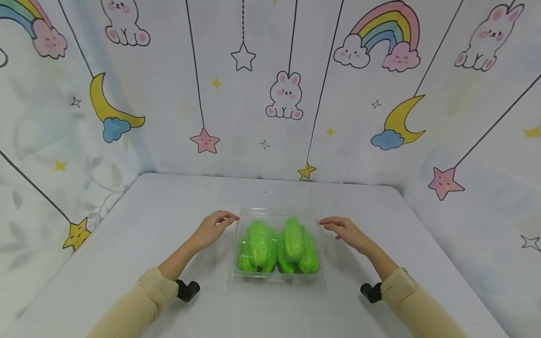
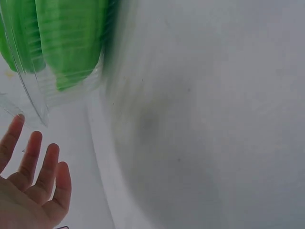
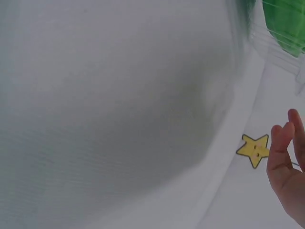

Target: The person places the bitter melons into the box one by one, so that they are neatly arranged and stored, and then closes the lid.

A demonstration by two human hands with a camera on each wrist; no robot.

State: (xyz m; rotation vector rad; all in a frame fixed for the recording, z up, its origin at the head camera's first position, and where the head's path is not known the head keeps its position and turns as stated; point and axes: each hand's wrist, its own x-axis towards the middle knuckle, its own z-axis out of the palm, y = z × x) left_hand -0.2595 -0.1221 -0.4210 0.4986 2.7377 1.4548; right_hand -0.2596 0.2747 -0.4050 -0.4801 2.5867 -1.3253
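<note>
At the centre of the head view, low on the grey table (image 1: 148,220), sits a clear plastic box (image 1: 275,213) of green vegetables (image 1: 274,246). The left hand (image 1: 211,230) and right hand (image 1: 348,231) flank its far corners, fingers relaxed and spread, holding nothing.

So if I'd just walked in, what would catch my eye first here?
Probably the bright green vegetables packed in a clear plastic box at the middle of the grey table. Next, the open left hand and right hand at the box's far corners, one on each side. Behind them hangs a backdrop of cartoon bunnies, rainbows, moons and stars.
</note>
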